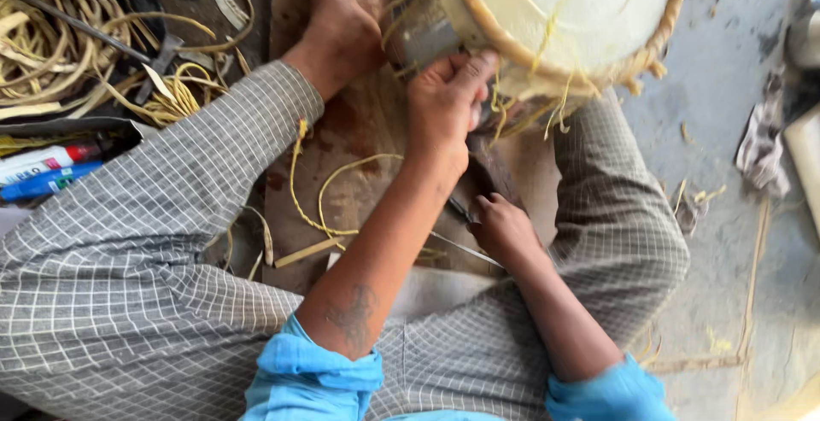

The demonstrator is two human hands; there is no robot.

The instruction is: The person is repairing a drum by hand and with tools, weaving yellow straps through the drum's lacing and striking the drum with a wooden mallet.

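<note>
A round pale object with a woven cane rim (589, 2) lies tilted at the top, between my knees. My left hand (444, 105) reaches up to its lower edge and pinches the rim, where loose yellow cane strands (547, 114) hang down. My right hand (504, 229) rests lower, just under the left forearm, closed around a thin metal tool (465, 248) that points left. My bare foot (340, 24) presses down beside the round object's left side. A loose cane strip (325, 190) curls on the wooden board (359, 131) under my arms.
A tangle of cane strips (60, 45) is heaped at the top left. A white and a blue tube-shaped thing (43, 172) lie by my left knee. A crumpled rag (762, 148) sits on the concrete floor (726, 242) at the right, with cane scraps around it.
</note>
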